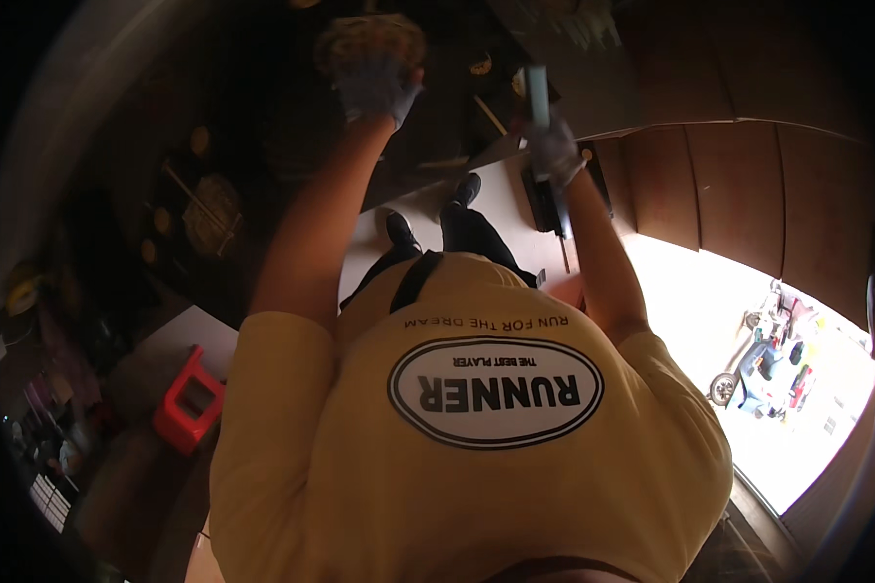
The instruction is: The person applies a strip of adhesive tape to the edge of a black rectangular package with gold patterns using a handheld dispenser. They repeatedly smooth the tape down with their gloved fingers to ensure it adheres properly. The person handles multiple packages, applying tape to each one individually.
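I look down over my yellow shirt at both arms stretched forward, each hand in a pale glove. My left hand (377, 85) grips the near edge of a round brownish object (369, 34) on the dark work surface (262, 126). My right hand (554, 151) is closed around a slim pale blue tool (537, 92) that points away from me, above a dark flat piece (542, 204) lying on the light floor. What the tool's tip touches is too dim to tell.
My black shoes (399, 228) stand on the pale floor. A red plastic stool (192, 400) sits at lower left. Round discs and sticks (212, 212) lie on the dark surface. Wooden door panels (729, 185) and a bright doorway with parked vehicles (773, 369) are on the right.
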`<state>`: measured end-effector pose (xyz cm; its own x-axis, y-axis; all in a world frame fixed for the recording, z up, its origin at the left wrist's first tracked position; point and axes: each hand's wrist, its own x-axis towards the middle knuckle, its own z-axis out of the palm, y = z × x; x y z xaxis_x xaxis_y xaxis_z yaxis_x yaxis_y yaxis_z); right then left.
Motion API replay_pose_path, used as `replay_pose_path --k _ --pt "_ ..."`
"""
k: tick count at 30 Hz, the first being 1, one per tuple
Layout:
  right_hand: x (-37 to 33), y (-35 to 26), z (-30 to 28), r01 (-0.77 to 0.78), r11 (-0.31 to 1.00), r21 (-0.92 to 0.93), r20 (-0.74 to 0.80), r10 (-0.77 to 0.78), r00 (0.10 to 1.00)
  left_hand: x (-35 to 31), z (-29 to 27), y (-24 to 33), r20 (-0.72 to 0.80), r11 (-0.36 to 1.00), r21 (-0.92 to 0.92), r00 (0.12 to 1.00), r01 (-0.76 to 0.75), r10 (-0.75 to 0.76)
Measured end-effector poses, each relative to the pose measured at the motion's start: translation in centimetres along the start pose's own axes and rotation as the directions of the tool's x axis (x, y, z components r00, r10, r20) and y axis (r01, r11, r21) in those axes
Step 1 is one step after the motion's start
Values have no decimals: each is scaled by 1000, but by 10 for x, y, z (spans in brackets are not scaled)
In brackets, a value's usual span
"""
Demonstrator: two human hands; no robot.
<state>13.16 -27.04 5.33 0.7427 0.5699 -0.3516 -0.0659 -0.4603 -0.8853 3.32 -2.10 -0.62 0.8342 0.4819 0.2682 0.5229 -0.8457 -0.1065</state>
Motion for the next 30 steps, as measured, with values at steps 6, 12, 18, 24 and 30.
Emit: replay_pose_path --k 6,12,18,24,30 --pt "-64 115 56 -244 805 541 155 190 969 -4 -10 19 29 954 71 955 292 -294" --pt "-44 126 83 -116 968 224 133 87 987 5 -56 20 333 906 -224 902 359 -275" --pt "-32 85 93 -358 925 -127 166 376 912 -4 -11 15 4 950 124 958 285 -288" --pt "13 83 -14 -292 950 109 180 270 946 13 -28 4 244 980 -182 969 77 -31" --pt "-2 90 40 -160 982 -95 349 184 919 -6 -12 -6 -82 999 14 996 28 -27"
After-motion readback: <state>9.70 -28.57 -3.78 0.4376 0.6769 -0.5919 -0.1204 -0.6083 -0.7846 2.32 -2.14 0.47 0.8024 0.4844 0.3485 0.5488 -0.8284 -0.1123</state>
